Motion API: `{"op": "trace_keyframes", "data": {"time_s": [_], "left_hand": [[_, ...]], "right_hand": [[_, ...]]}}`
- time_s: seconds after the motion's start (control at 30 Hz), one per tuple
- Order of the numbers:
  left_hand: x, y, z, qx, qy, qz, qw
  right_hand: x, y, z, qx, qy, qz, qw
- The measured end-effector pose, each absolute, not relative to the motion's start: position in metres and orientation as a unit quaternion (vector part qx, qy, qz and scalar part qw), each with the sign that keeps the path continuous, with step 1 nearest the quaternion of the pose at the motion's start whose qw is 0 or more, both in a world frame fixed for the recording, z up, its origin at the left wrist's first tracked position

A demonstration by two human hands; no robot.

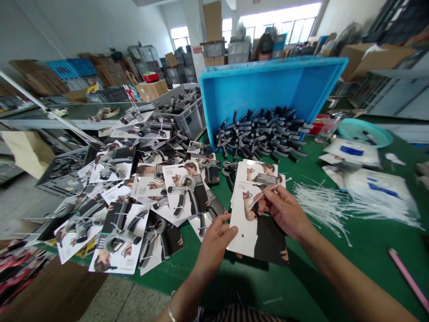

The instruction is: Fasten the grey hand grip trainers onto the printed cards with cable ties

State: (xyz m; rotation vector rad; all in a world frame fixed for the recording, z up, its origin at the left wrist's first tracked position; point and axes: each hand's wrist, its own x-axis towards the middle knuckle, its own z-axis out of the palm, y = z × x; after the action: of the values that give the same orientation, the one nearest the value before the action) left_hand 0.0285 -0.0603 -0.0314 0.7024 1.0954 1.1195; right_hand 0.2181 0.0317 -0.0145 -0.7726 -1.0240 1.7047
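Note:
My left hand (217, 241) grips the left edge of a printed backing card (244, 228), thumb on top and fingers beneath. The card is white and black, with small holes, and tilts over the table. Across its upper right part is my right hand (281, 208), with fingers pinched together and partly blurred; what they hold, if anything, I cannot make out. Another printed card (258, 169) lies just behind. Right of my right hand spreads a loose pile of white cable ties (321, 205). To the left are heaped cards with grey-and-black hand grips (122, 235) tied onto them.
A tipped blue crate (268, 71) spills loose hand grips (261, 132) onto the green table (187, 279). A grey crate (191, 118) of grips stands behind the heap. At right are plastic bags (382, 188), a turquoise tray (368, 129) and a pink stick (409, 277).

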Motion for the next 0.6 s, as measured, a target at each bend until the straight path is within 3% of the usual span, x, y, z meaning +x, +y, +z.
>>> {"op": "trace_keyframes", "data": {"time_s": [0.17,0.3,0.5,0.6], "left_hand": [[0.015,-0.054,-0.027,0.325,0.527,0.556,0.555],[0.004,-0.060,-0.037,0.325,0.547,0.543,0.548],[0.005,-0.081,-0.057,0.253,0.561,0.565,0.549],[0.004,-0.075,-0.060,0.193,0.556,0.613,0.528]], "right_hand": [[0.223,0.043,-0.014,-0.340,-0.428,0.657,0.519],[0.208,0.055,-0.008,-0.326,-0.442,0.659,0.514],[0.172,0.066,-0.013,-0.311,-0.479,0.703,0.423],[0.164,0.070,-0.024,-0.318,-0.474,0.704,0.422]]}}
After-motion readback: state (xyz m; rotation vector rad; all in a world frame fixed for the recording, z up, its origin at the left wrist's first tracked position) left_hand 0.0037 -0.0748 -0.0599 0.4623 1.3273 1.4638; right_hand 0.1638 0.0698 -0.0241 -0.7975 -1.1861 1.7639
